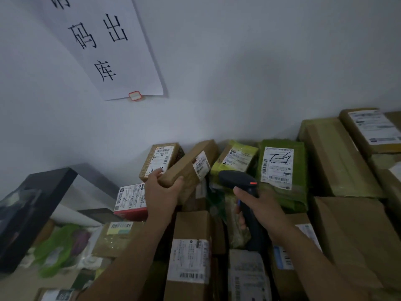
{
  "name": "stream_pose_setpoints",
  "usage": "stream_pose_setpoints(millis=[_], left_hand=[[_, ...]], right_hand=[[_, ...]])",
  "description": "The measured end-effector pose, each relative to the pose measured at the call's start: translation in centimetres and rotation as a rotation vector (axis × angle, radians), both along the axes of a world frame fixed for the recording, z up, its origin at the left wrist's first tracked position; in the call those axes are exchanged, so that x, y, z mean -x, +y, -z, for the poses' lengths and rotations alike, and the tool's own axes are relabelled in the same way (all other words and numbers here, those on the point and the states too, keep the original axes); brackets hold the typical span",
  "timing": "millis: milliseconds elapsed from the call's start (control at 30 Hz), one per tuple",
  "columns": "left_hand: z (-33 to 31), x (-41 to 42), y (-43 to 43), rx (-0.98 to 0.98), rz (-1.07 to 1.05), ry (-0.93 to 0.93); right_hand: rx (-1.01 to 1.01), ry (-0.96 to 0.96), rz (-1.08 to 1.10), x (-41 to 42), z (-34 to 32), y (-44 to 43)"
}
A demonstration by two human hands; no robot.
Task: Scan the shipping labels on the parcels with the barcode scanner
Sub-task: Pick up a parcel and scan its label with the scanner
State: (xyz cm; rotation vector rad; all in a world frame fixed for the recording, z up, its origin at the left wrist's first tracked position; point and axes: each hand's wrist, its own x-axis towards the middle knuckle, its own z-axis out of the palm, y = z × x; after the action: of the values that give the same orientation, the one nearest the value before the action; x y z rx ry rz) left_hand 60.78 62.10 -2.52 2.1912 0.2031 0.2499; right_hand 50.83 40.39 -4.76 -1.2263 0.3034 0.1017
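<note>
The left hand is gripping a stiff, seemingly light cardboard parcel by its end; the right hand is clasping the barcode scanner by its handle.

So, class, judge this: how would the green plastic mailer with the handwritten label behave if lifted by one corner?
The green mailer would probably sag: its film looks wrinkled and soft, not boxy. Its glossy plastic may slip somewhat in fingers. It looks flat and thin, so rolling seems unlikely.

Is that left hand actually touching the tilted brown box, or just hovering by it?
Touching. The head view shows the left hand gripping the brown box, with fingers and thumb wrapped round its lower end.
</note>
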Motion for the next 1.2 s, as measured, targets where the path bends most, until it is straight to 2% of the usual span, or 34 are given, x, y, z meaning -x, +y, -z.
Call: stream_pose_setpoints(millis=[200, 400, 667, 1067, 1200], left_hand=[[-3.7, -0.1, 2.8, 0.086, -0.001, -0.09], [-5.7, -0.3, 5.2, -0.041, 0.058, -0.115], [-5.8, 0.7, 6.1, -0.138, 0.098, -0.111], [-5.7, 1.1, 5.8, -0.125, 0.112, -0.121], [-5.6, 1.8, 5.7, -0.119, 0.044, -0.206]], right_hand=[[0.017, 0.0, 0.008, 0.8, -0.4, 0.0], [0.052, -0.01, -0.048, 1.3, -0.6, -0.2], [0.093, -0.054, -0.12, 1.6, -0.8, 0.0], [0.116, -0.039, -0.159, 1.6, -0.7, 0.4], [0.096, -0.041, -0.16, 1.6, -0.7, 0.2]])
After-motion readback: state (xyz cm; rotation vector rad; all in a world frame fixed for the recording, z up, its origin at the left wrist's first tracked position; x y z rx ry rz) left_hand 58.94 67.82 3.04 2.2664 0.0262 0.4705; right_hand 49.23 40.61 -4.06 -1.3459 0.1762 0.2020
